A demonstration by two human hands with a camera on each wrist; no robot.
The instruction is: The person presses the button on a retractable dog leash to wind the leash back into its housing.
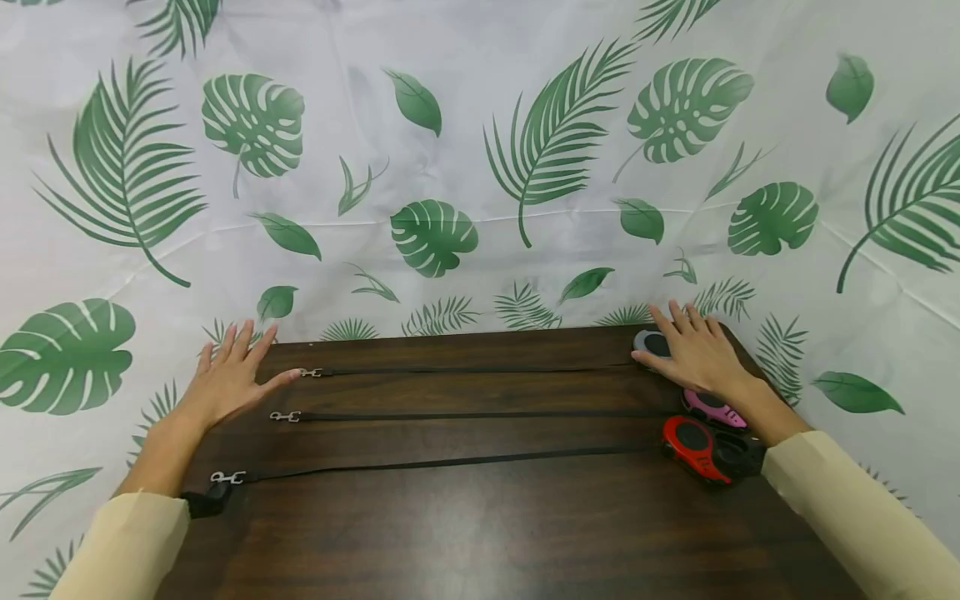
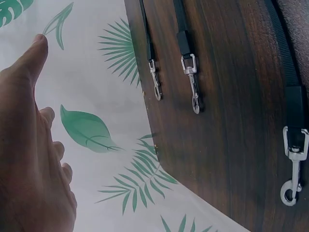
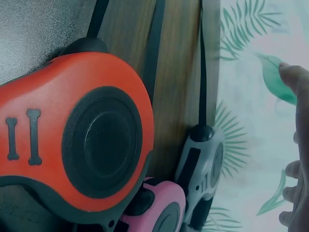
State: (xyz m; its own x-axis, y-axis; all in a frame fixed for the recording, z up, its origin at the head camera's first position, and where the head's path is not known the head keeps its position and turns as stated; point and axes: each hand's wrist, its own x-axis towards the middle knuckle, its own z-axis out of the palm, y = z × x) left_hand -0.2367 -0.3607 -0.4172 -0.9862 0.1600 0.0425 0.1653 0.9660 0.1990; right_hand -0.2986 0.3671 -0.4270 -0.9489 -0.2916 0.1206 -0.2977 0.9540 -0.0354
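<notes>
Three retractable dog leashes lie on the dark wooden table, their black straps drawn out side by side. The red leash (image 1: 688, 446) is nearest, then the pink leash (image 1: 714, 408), with the grey leash (image 1: 649, 342) at the back. My right hand (image 1: 697, 350) spreads its fingers above the grey and pink leashes, holding nothing. On the left, my left hand (image 1: 231, 379) is also spread and holds nothing, its thumb close to the rear metal clip (image 1: 311, 372). The middle clip (image 2: 191, 83) and the front clip (image 2: 292, 166) also show in the left wrist view.
A white cloth (image 1: 450, 150) with green leaf prints hangs behind the table (image 1: 450, 533) and at its sides. The table's back edge runs just behind the rear strap (image 1: 480, 369). Black bands sit at both wrists, below cream sleeves (image 1: 123, 542).
</notes>
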